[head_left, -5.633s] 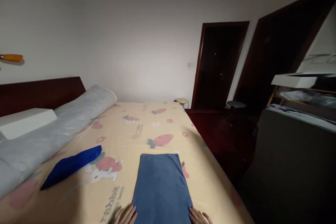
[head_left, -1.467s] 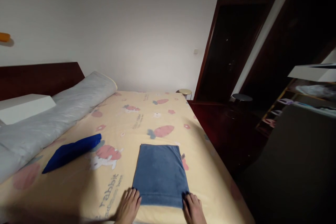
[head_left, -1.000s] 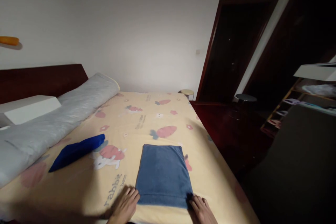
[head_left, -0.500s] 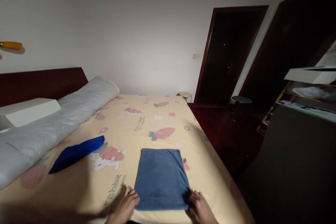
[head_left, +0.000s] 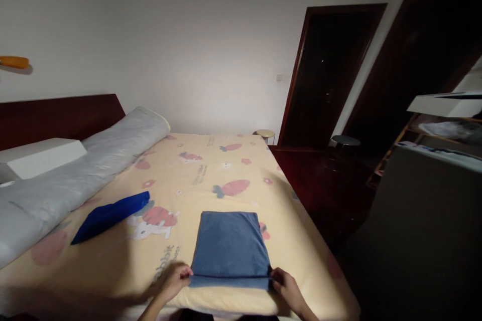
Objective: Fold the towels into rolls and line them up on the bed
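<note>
A blue-grey folded cloth (head_left: 230, 243) lies flat on the bed, with a narrow strip along its near edge turned up into a crease. My left hand (head_left: 177, 279) pinches the left end of that strip. At the opposite end my right hand (head_left: 285, 282) grips the strip's corner, its fingers curled around it. What kind of garment or cover the cloth is cannot be made out. To the left lies a separate bright blue folded cloth (head_left: 111, 215), untouched by either hand.
The bed (head_left: 203, 195) wears a yellow sheet printed with rabbits and carrots. A grey rolled bedding piece (head_left: 86, 168) and a white box (head_left: 47, 156) rest by the headboard (head_left: 60, 115). Two stools, one pale (head_left: 265, 133) and one dark (head_left: 345, 141), stand beyond. Shelving (head_left: 437, 133) is at right.
The near edge of the blue-grey cloth has been lifted and turned over into a narrow fold, with both hands holding its ends. The bright blue cloth stays put.
</note>
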Action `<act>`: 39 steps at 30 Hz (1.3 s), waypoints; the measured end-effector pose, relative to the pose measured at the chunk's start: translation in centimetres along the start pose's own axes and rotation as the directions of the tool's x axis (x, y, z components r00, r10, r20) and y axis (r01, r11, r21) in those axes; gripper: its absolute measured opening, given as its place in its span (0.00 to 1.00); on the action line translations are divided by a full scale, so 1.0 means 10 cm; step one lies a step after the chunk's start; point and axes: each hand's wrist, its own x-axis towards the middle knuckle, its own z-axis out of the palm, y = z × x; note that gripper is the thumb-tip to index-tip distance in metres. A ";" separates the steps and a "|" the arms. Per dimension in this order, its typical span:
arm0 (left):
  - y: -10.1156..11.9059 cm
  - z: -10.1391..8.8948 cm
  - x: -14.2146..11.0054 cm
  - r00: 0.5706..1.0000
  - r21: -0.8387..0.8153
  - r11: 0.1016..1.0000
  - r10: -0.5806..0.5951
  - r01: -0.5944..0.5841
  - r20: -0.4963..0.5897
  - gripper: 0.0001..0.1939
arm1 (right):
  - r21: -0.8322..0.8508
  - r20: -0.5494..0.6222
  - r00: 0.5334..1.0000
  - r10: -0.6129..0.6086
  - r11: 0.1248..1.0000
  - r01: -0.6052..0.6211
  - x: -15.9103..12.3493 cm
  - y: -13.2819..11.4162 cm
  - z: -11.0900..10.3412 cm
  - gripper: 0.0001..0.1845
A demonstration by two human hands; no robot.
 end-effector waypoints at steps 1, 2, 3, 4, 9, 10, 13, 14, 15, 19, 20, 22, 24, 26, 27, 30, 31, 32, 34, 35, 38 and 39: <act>0.01 0.03 0.01 1.000 0.020 1.000 -0.009 0.010 -0.022 0.15 | -0.039 -0.015 1.000 0.001 0.999 -0.001 0.02 -0.02 0.01 0.12; 0.03 0.06 0.02 0.999 0.046 0.999 -0.021 0.023 -0.046 0.15 | -0.085 -0.033 0.999 -0.003 0.996 0.000 0.04 -0.03 0.02 0.12; 0.06 0.10 0.03 0.997 0.076 0.996 -0.034 0.039 -0.072 0.15 | -0.135 -0.054 0.998 -0.012 0.991 0.005 0.04 -0.05 0.03 0.12; 0.08 0.15 0.04 0.994 0.110 0.992 -0.048 0.058 -0.099 0.16 | -0.186 -0.075 0.997 -0.026 0.982 0.012 0.04 -0.07 0.04 0.12; 0.25 0.38 0.08 0.964 0.286 0.944 -0.090 0.162 -0.249 0.27 | -0.402 -0.129 0.984 -0.123 0.914 0.061 -0.03 -0.17 0.16 0.19; 0.28 0.43 0.09 0.959 0.314 0.935 -0.082 0.168 -0.270 0.29 | -0.429 -0.126 0.982 -0.140 0.900 0.073 -0.05 -0.20 0.20 0.19; 0.42 0.69 0.10 0.962 0.367 0.919 -0.039 0.140 -0.269 0.30 | -0.478 -0.089 0.980 -0.179 0.871 0.115 -0.10 -0.28 0.36 0.21; 0.47 0.80 0.10 0.965 0.380 0.917 -0.022 0.124 -0.261 0.30 | -0.486 -0.078 0.980 -0.183 0.865 0.123 -0.12 -0.31 0.41 0.21; 0.53 0.93 0.10 0.965 0.393 0.914 0.005 0.101 -0.262 0.29 | -0.492 -0.072 0.981 -0.182 0.862 0.123 -0.13 -0.33 0.44 0.21; 0.76 1.38 0.11 0.917 0.444 0.895 0.214 -0.046 -0.336 0.21 | -0.503 -0.066 0.987 -0.145 0.859 0.093 -0.16 -0.39 0.43 0.19; 0.81 1.45 0.12 0.899 0.447 0.892 0.246 -0.064 -0.362 0.20 | -0.502 -0.060 0.989 -0.137 0.860 0.089 -0.16 -0.40 0.41 0.18; 0.87 1.51 0.15 0.881 0.441 0.896 0.253 -0.057 -0.399 0.19 | -0.497 -0.040 0.991 -0.128 0.863 0.091 -0.17 -0.46 0.38 0.17; 0.90 1.52 0.18 0.876 0.442 0.896 0.243 -0.038 -0.417 0.18 | -0.480 -0.009 0.991 -0.135 0.870 0.114 -0.18 -0.61 0.43 0.16; 0.90 1.51 0.19 0.872 0.454 0.890 0.250 -0.036 -0.421 0.18 | -0.444 0.033 0.987 -0.159 0.882 0.157 -0.17 -0.82 0.58 0.15; 0.88 1.51 0.20 0.871 0.461 0.887 0.257 -0.040 -0.419 0.18 | -0.420 0.055 0.983 -0.175 0.889 0.181 -0.16 -0.94 0.67 0.15; 0.76 1.49 0.21 0.864 0.489 0.870 0.297 -0.070 -0.405 0.17 | -0.345 0.097 0.974 -0.206 0.911 0.227 -0.11 -1.22 0.90 0.12; 0.70 1.46 0.21 0.861 0.500 0.863 0.310 -0.075 -0.404 0.17 | -0.323 0.105 0.972 -0.212 0.917 0.235 -0.09 -1.25 0.93 0.11; 0.63 1.42 0.20 0.857 0.514 0.855 0.317 -0.073 -0.407 0.17 | -0.302 0.112 0.970 -0.217 0.922 0.241 -0.07 -1.24 0.91 0.11; 0.46 1.30 0.19 0.852 0.536 0.843 0.313 -0.046 -0.419 0.17 | -0.264 0.126 0.966 -0.228 0.931 0.254 -0.05 -1.11 0.77 0.10; 0.38 1.23 0.18 0.853 0.543 0.839 0.308 -0.035 -0.421 0.17 | -0.244 0.131 0.966 -0.223 0.937 0.249 -0.06 -1.01 0.66 0.10; 0.17 1.06 0.14 0.862 0.548 0.834 0.316 -0.054 -0.396 0.17 | -0.183 0.129 0.980 -0.149 0.968 0.172 -0.11 -0.66 0.27 0.09; 0.12 1.02 0.13 0.866 0.546 0.834 0.326 -0.075 -0.379 0.17 | -0.163 0.132 0.984 -0.119 0.977 0.140 -0.13 -0.56 0.15 0.09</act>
